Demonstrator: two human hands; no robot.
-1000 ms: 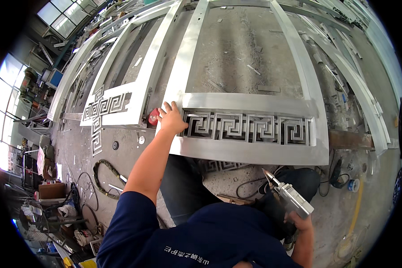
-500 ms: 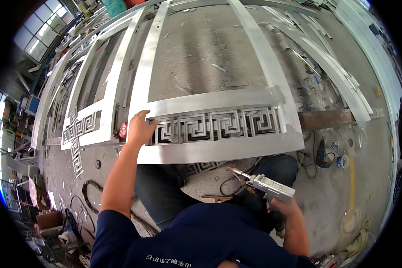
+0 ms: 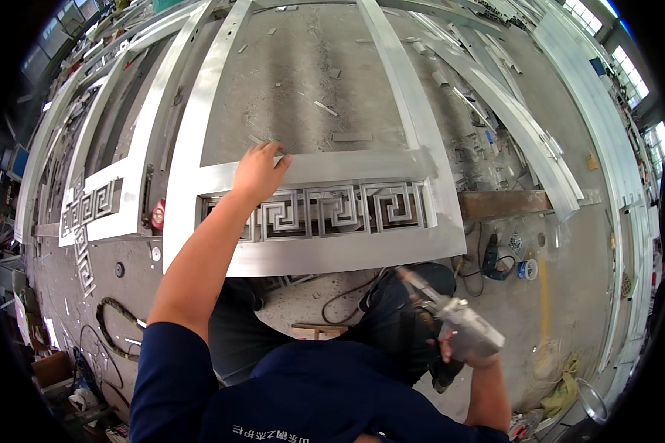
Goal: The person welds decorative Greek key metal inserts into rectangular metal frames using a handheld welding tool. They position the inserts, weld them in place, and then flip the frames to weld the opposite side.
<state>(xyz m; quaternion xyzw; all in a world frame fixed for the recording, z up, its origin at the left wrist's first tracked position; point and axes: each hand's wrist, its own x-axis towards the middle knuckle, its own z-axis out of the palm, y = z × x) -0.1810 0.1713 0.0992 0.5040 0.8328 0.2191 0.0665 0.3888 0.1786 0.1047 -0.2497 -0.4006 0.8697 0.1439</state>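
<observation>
A silvery metal frame [image 3: 332,251] lies across in front of me, with a crossbar [image 3: 362,161] and a Greek-key fretwork panel [image 3: 340,210] set in its near end. My left hand [image 3: 260,173] is on the crossbar, its fingers curled over the far edge; the forearm covers the panel's left part. At lower right, my right hand [image 3: 469,353] grips a boxy grey welding gun [image 3: 471,328], smeared by motion. Its copper-coloured nozzle points up and left, over my right knee and apart from the frame.
Another metal frame [image 3: 137,184] lies at left, with loose fretwork pieces [image 3: 83,214] on it. A red tape measure [image 3: 158,214] sits between the frames. A brown steel beam [image 3: 506,204] sticks out at right. A drill [image 3: 493,262], a white roll [image 3: 527,269] and a hose [image 3: 107,325] lie on the floor.
My left hand has moved from the panel's left end up onto the crossbar. The welding gun has shifted slightly right and down in view. The whole view has turned somewhat to the right.
</observation>
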